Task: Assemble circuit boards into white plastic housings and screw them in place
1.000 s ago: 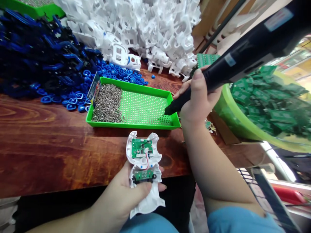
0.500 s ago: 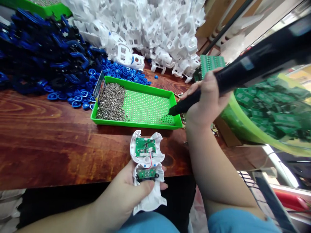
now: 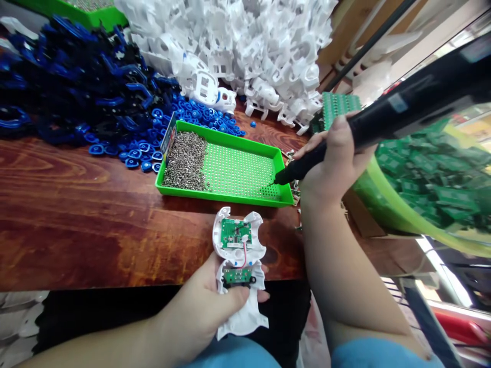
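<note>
My left hand [image 3: 207, 299] is closed around a white plastic housing [image 3: 242, 313], thumb across its lower part. Two green circuit boards [image 3: 237, 232] sit in the housing, and a red wire [image 3: 245, 254] runs between them. In my right hand [image 3: 337, 158] is a black electric screwdriver [image 3: 387, 120], fingers wrapped round its body. Its tip points down into the right end of a green screw tray [image 3: 226, 197]. Loose screws [image 3: 186, 162] are heaped at the tray's left end, while small screws stand in rows in its perforated plate [image 3: 240, 168].
Behind the tray lie blue rings [image 3: 143, 153], a heap of dark blue parts [image 3: 88, 87] and a big pile of white housings [image 3: 245, 46]. To the right stands a yellow-green basket [image 3: 378, 197] of green circuit boards [image 3: 433, 174]. The wooden table's front edge [image 3: 115, 283] is close to my body.
The whole view has shifted slightly, so everything appears a little further right. Both hands keep their holds, and the screwdriver tip stays at the tray's right end.
</note>
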Tool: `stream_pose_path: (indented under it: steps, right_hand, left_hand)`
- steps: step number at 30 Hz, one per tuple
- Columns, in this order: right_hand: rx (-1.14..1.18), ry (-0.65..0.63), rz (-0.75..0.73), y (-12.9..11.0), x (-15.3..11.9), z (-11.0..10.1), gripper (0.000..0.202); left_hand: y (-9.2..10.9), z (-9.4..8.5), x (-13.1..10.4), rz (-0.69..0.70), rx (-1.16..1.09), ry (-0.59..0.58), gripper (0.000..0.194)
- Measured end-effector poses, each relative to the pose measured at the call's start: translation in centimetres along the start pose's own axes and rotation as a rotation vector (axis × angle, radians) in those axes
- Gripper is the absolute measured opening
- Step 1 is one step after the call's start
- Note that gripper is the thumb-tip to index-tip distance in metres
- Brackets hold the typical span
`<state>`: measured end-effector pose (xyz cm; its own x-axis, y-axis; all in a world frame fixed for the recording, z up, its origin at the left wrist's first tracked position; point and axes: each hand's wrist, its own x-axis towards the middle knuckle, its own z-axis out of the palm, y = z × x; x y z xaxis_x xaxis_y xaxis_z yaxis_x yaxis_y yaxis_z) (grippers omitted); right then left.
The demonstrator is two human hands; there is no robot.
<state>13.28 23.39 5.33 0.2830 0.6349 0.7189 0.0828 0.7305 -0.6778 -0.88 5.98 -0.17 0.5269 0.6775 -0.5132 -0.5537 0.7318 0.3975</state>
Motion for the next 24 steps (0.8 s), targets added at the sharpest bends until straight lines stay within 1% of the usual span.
stream_pose_path:
  steps: [3,6,10,13,22,24]
  right_hand:
    - [0.012,0.006,-0.014,1.0,0.1,-0.4,0.004]
    - [0.009,0.001,-0.025,0.9,-0.1,-0.3,0.004]
    - [-0.011,-0.016,0.023,0.6,-0.4,-0.1,0.007]
    - [-0.035,0.001,0.044,0.6,-0.4,-0.1,0.007]
    - [-0.013,-0.038,0.083,0.7,-0.5,-0.2,0.01]
    - [-0.01,-0.028,0.077,0.8,-0.5,-0.1,0.009]
  left_hand:
    - [0.1,0.0,-0.1,-0.002,-0.016,-0.013,0.032]
    - [0.2,0.2,-0.3,-0.013,-0.003,0.018,0.032]
    - [0.4,0.7,-0.4,-0.02,0.006,0.081,0.029]
    - [0.4,0.9,-0.5,-0.021,-0.015,0.092,0.032]
    - [0.5,1.0,-0.5,-0.025,-0.046,0.123,0.035]
    - [0.6,1.1,-0.6,-0.031,-0.052,0.125,0.036]
